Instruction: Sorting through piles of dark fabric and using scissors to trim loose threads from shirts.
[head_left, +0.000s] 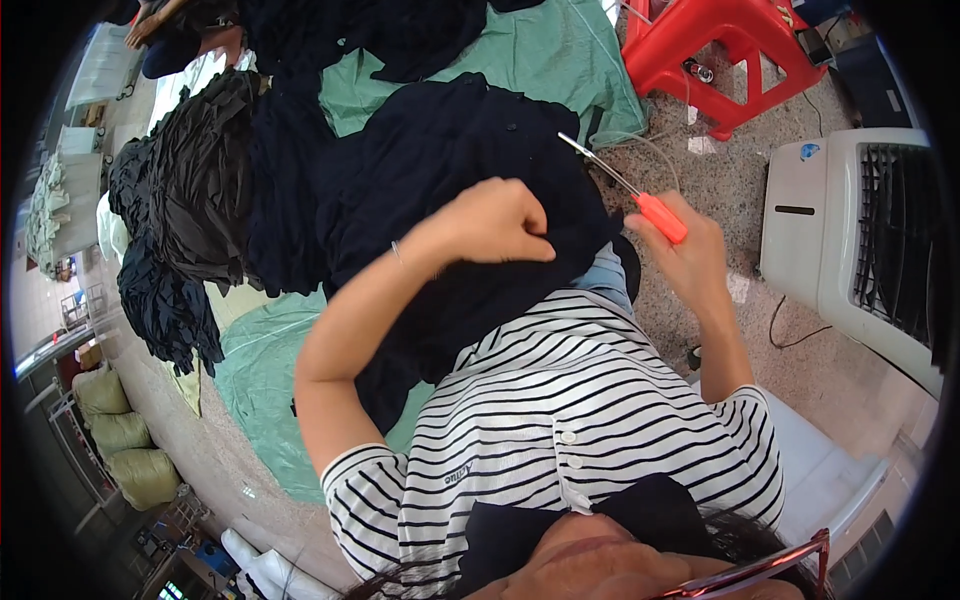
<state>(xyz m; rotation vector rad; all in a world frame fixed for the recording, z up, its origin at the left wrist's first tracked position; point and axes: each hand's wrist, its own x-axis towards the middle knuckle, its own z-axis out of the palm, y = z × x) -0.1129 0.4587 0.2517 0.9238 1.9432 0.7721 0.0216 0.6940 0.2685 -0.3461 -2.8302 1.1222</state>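
Note:
Dark navy knitted cloth (430, 150), looking like a garment, is spread over my lap and reaches to the left. My left hand (500, 222) rests on it with the fingers curled in and closed on the cloth; the fingertips are partly hidden. Off the cloth's right edge, my right hand (695, 255) grips a hand tool by its orange-red handle (661, 216). A thin metal shaft (612, 172) runs from the handle up and left, and its narrow tip lies over the cloth's upper right edge. The exact kind of tool is too small to tell.
Heaped dark grey garments (200, 170) lie on the left, with more dark cloth (370, 35) beyond. Green sheeting (270, 390) spreads underneath. A red plastic stool (735, 60) stands at the far right, near a white air cooler (815, 225). Stuffed sacks (140, 475) sit lower left.

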